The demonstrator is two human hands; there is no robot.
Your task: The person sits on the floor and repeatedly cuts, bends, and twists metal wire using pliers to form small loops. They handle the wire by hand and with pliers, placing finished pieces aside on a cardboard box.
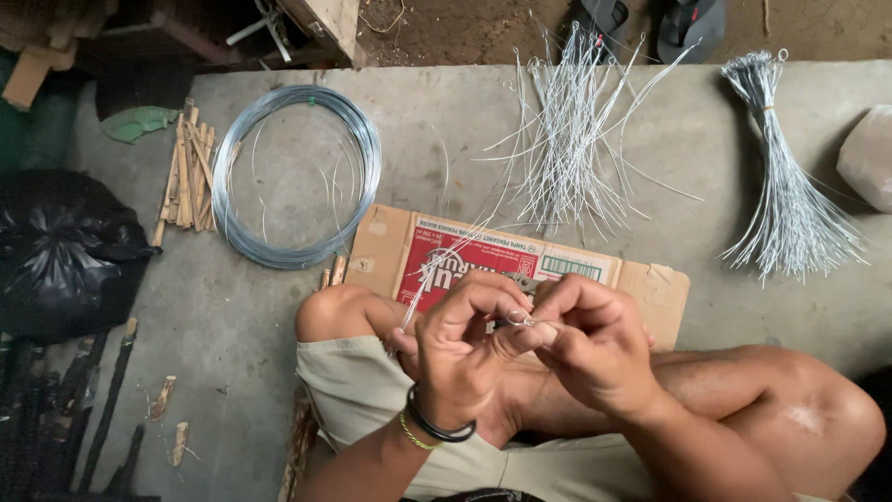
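Fingertips of both hands, left [457, 349] and right [590, 344], pinch shut on a thin wire piece [518, 321] above the lap; keeping the grip close to the bend should help. Beyond lie flattened cardboard [650, 284], loose cut wires [567, 149], a wire coil [297, 177].

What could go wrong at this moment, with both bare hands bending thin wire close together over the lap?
1. The cut wire end pinched between the left hand and right hand could prick an unprotected finger; no gloves are worn.
2. The held wire trails long and springy past the cardboard, so it might whip if it slips.
3. The loose wire pile fans out untied and could snag or tangle when another piece is pulled.
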